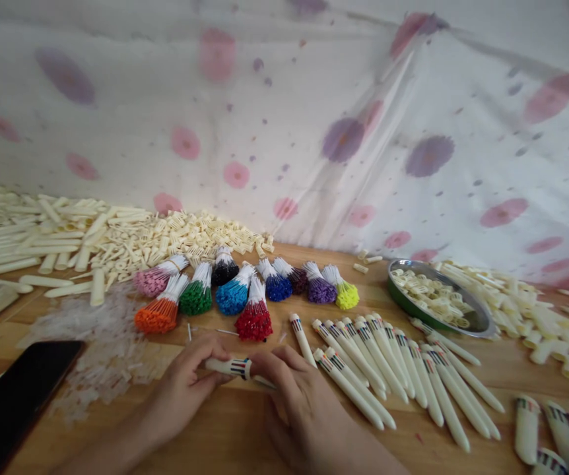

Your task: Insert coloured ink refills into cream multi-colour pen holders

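Observation:
Both my hands hold one cream multicolour pen body (232, 367) low over the wooden table (245, 429). My left hand (185, 389) pinches its left end. My right hand (294, 402) grips the right part, fingers curled round it. Just beyond the hands lie bundles of coloured refills: orange (156, 315), green (196, 297), blue (234, 295), red (254, 321), with pink, black, purple and yellow ones behind. To the right, several assembled cream pens (388, 379) lie side by side.
A green-rimmed metal bowl (463, 324) of small cream parts stands at the right. Heaps of cream tubes and clips (116, 234) fill the back left. A black phone (17, 396) lies front left beside clear plastic bits (106, 349). A flowered sheet (314, 119) hangs behind.

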The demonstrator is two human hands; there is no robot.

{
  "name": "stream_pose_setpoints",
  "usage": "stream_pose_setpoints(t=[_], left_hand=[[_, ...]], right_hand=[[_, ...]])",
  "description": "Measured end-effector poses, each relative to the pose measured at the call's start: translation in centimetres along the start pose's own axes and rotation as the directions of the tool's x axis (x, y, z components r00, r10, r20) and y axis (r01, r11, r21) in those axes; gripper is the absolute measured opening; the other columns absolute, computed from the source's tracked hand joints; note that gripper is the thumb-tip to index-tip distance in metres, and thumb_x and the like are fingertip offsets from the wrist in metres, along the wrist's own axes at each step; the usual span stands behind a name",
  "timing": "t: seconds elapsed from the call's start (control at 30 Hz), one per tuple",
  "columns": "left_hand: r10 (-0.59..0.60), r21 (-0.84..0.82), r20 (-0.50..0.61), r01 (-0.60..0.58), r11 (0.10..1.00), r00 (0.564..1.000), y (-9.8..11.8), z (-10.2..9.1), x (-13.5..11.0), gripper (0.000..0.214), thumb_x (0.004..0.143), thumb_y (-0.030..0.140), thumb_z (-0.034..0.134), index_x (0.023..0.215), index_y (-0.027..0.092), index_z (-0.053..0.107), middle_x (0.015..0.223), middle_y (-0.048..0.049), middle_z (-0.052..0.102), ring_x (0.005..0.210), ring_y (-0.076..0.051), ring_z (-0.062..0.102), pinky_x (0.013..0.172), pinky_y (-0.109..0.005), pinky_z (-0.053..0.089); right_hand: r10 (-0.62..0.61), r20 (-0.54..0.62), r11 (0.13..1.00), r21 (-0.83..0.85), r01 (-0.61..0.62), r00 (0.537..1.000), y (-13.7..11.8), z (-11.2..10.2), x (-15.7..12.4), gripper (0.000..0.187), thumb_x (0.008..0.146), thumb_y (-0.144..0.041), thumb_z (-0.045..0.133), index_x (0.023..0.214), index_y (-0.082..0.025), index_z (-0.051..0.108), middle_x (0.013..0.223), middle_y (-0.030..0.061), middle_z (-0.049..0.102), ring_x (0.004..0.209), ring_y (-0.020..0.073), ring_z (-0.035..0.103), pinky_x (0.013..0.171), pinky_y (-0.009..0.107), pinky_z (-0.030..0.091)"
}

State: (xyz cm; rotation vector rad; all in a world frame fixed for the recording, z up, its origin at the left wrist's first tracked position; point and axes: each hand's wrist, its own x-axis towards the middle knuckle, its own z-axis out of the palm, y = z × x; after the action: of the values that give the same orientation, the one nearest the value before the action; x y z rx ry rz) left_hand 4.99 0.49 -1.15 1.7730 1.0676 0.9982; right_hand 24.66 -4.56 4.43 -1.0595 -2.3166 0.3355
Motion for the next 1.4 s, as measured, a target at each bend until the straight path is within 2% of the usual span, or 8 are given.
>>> stream_pose_setpoints(t=[0.17, 0.3, 0.5, 0.67, 0.8, 0.87, 1.13, 1.4], left_hand=[[0.017, 0.02, -0.036, -0.017, 1.0, 0.999, -0.2, -0.4, 0.1, 0.012, 0.072, 0.012, 0.061, 0.074, 0.024, 0.061, 0.079, 0.0004, 0.061, 0.08, -0.02, 0.057, 0.074, -0.03, 0.042], [-0.026, 0.004, -0.059, 0.026, 1.0, 0.998, -0.2, -1.3, 0.8, 0.011, 0.072, 0.014, 0.061, 0.077, 0.024, 0.062, 0.081, -0.0013, 0.063, 0.083, -0.022, 0.059, 0.071, -0.03, 0.045], [-0.134, -0.104, -0.134, 0.121, 0.987, 0.982, 0.2, -4.4, 1.4, 0.009, 0.067, 0.021, 0.068, 0.074, 0.024, 0.062, 0.073, 0.0014, 0.066, 0.067, -0.019, 0.061, 0.059, -0.025, 0.046], [-0.212, -0.232, -0.27, 0.15, 0.961, 0.939, 0.4, -7.2, -0.4, 0.018, 0.058, 0.025, 0.075, 0.069, 0.023, 0.06, 0.07, 0.0032, 0.066, 0.065, -0.017, 0.062, 0.059, -0.024, 0.047], [-0.37, -0.449, -0.392, 0.176, 0.876, 0.842, -0.1, -8.5, -1.7, 0.028, 0.055, 0.03, 0.079, 0.075, 0.022, 0.061, 0.072, 0.0045, 0.068, 0.069, -0.016, 0.063, 0.062, -0.023, 0.048], [-0.395, -0.473, -0.436, 0.168, 0.865, 0.809, -0.7, -9.0, -2.2, 0.029, 0.059, 0.036, 0.078, 0.079, 0.022, 0.062, 0.073, 0.0044, 0.068, 0.071, -0.017, 0.063, 0.062, -0.022, 0.048], [-0.438, -0.509, -0.407, 0.199, 0.837, 0.801, -1.9, -10.6, -2.8, 0.036, 0.058, 0.04, 0.079, 0.084, 0.022, 0.064, 0.076, 0.0013, 0.071, 0.072, -0.019, 0.067, 0.058, -0.022, 0.051], [-0.412, -0.472, -0.429, 0.19, 0.861, 0.804, -1.4, -10.1, -3.1, 0.038, 0.052, 0.036, 0.083, 0.075, 0.02, 0.058, 0.068, 0.0049, 0.065, 0.058, -0.014, 0.06, 0.055, -0.022, 0.047]], right_hand=[[0.04, 0.031, 0.999, 0.007, -0.04, 0.999, 0.3, 0.3, 0.2, 0.051, 0.066, 0.003, 0.039, 0.115, -0.013, 0.044, 0.097, 0.0093, 0.061, 0.091, 0.0211, 0.051, 0.079, 0.034, 0.048], [0.022, 0.01, 0.999, 0.047, -0.023, 1.0, 0.8, 0.5, 0.4, 0.052, 0.07, 0.002, 0.041, 0.119, -0.016, 0.041, 0.109, 0.0089, 0.059, 0.101, 0.0206, 0.05, 0.084, 0.035, 0.046], [0.203, -0.131, 0.972, 0.147, -0.184, 0.97, 2.0, 2.0, 2.0, 0.033, 0.08, -0.007, 0.046, 0.111, -0.019, 0.045, 0.099, 0.0058, 0.06, 0.089, 0.0173, 0.055, 0.078, 0.031, 0.046], [0.282, -0.019, 0.959, 0.035, -0.281, 0.959, 1.4, 4.6, 3.9, 0.014, 0.078, -0.007, 0.051, 0.085, -0.017, 0.055, 0.083, 0.0028, 0.062, 0.075, 0.0137, 0.057, 0.067, 0.023, 0.045], [0.279, 0.045, 0.96, -0.039, -0.278, 0.959, 0.5, 6.8, 5.7, 0.011, 0.077, -0.008, 0.055, 0.076, -0.019, 0.059, 0.075, 0.0, 0.063, 0.07, 0.0129, 0.058, 0.062, 0.02, 0.043], [0.289, 0.055, 0.954, -0.096, -0.283, 0.956, 0.4, 7.9, 6.5, 0.011, 0.078, -0.009, 0.056, 0.076, -0.018, 0.061, 0.076, 0.001, 0.064, 0.072, 0.0145, 0.058, 0.063, 0.022, 0.042], [0.356, 0.012, 0.887, -0.319, -0.334, 0.934, 1.3, 10.6, 8.1, 0.01, 0.086, -0.016, 0.051, 0.084, -0.017, 0.06, 0.085, 0.006, 0.065, 0.081, 0.0197, 0.058, 0.068, 0.027, 0.042], [0.326, -0.012, 0.832, -0.47, -0.293, 0.945, 2.0, 12.1, 8.1, 0.012, 0.09, -0.017, 0.048, 0.08, -0.018, 0.055, 0.083, 0.0066, 0.063, 0.078, 0.021, 0.058, 0.063, 0.028, 0.042]])
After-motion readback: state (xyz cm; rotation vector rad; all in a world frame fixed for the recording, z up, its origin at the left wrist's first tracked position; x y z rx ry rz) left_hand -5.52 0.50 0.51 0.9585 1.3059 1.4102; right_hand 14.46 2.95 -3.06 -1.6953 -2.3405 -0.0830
